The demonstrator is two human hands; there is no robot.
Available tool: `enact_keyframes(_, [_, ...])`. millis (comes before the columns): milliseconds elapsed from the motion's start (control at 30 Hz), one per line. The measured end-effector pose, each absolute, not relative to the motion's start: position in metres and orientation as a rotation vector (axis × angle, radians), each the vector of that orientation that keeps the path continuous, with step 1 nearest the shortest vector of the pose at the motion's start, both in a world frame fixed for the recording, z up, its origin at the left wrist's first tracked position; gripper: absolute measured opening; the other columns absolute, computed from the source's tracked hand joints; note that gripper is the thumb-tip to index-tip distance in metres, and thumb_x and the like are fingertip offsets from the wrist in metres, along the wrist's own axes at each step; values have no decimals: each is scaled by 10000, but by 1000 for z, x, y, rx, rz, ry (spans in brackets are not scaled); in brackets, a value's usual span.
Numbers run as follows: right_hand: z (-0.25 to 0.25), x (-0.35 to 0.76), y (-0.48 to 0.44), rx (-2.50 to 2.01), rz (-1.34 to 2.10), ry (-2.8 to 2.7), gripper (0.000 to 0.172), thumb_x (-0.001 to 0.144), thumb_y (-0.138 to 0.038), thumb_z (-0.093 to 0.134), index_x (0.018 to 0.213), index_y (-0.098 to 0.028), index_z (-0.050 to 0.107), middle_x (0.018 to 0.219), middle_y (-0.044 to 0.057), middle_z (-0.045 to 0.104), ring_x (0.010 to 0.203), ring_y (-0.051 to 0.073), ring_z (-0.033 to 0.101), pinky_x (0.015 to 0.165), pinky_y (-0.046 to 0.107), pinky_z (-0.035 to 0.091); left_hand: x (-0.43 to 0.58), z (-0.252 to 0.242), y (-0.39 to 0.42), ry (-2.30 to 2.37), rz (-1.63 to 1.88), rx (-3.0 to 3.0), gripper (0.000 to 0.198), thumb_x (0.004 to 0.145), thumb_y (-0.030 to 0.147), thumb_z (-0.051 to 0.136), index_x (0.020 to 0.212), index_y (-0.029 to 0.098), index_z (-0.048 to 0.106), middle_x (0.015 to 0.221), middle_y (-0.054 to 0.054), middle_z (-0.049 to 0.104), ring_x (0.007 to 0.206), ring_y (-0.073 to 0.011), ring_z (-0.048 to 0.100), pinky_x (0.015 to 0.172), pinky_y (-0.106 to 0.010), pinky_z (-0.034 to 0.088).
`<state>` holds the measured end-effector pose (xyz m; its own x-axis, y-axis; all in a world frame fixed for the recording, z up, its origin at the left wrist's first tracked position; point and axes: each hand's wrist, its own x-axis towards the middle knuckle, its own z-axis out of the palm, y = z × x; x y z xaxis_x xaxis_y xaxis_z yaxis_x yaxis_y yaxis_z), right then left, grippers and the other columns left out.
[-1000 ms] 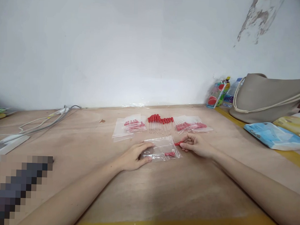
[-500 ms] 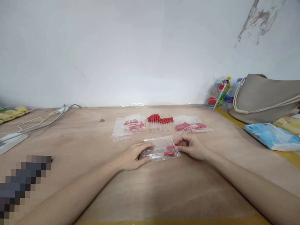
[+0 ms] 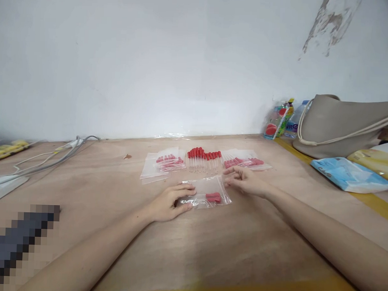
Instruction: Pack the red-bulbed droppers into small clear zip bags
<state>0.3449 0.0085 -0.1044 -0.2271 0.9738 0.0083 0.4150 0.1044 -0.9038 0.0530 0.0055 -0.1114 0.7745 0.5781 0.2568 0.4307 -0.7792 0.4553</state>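
A clear plastic bag [image 3: 200, 190] lies flat on the table with red-bulbed droppers [image 3: 213, 197] in it, side by side, bulbs toward the right end. My left hand [image 3: 173, 202] grips the bag's left end, fingers over the upper edge and thumb by the lower edge. Just off the bag's upper right corner is my right hand [image 3: 243, 181], fingers apart and holding nothing. Behind the bag stands a row of loose red-bulbed droppers [image 3: 204, 156], their thin clear stems pointing toward me.
Bagged droppers [image 3: 171, 160] lie left of the row beside flat plastic bags [image 3: 151, 169]; more bagged droppers [image 3: 244, 161] lie right. Cables [image 3: 69, 151] run at far left. A grey bag [image 3: 347, 121], bottles [image 3: 274, 123] and a blue packet [image 3: 350, 174] stand or lie at right.
My right hand has let go of a dropper at the bag's right end; its fingers have opened and drawn back slightly. The red bulbs now lie together in the bag. My left hand stays put.
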Motion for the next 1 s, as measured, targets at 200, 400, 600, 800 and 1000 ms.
enact_keyframes(200, [-96, 342, 68, -1754, 407, -1754, 106, 706, -188, 563, 786, -150, 622, 746, 51, 678, 715, 142, 628, 682, 236, 462, 54, -110, 5, 773, 521, 2633, 393, 845, 303, 528, 1227, 213, 519, 1287, -87, 493, 1211, -239, 438, 1050, -454, 299])
enact_keyframes(400, [-92, 318, 106, -1967, 282, -1715, 420, 655, -96, 585, 1075, -100, 574, 982, 161, 644, 951, 233, 602, 784, 278, 447, 53, -110, 4, 751, 519, 2651, 386, 858, 311, 512, 1230, 208, 514, 1289, -95, 488, 1221, -239, 425, 1053, -454, 289])
enact_keyframes(600, [-95, 302, 116, -2132, 325, -1624, 457, 633, -89, 603, 1082, -54, 528, 976, 219, 614, 945, 304, 598, 763, 355, 458, 51, -108, 2, 784, 417, 2682, 382, 907, 331, 420, 1272, 225, 463, 1332, -69, 446, 1257, -209, 378, 1078, -441, 246])
enact_keyframes(800, [-79, 308, 108, -2092, 389, -1574, 619, 677, -127, 578, 1226, 9, 326, 939, 226, 596, 869, 277, 602, 696, 337, 468, 52, -107, 1, 794, 411, 2721, 414, 891, 354, 445, 1283, 220, 453, 1336, -74, 443, 1257, -220, 377, 1070, -448, 257])
enact_keyframes(1000, [-86, 341, 60, -1351, 546, -1537, 659, 799, -215, 394, 1351, -170, 37, 756, -10, 509, 509, 105, 513, 500, 248, 459, 55, -109, 3, 755, 494, 2723, 419, 861, 354, 499, 1254, 211, 492, 1311, -92, 471, 1226, -234, 419, 1045, -437, 304])
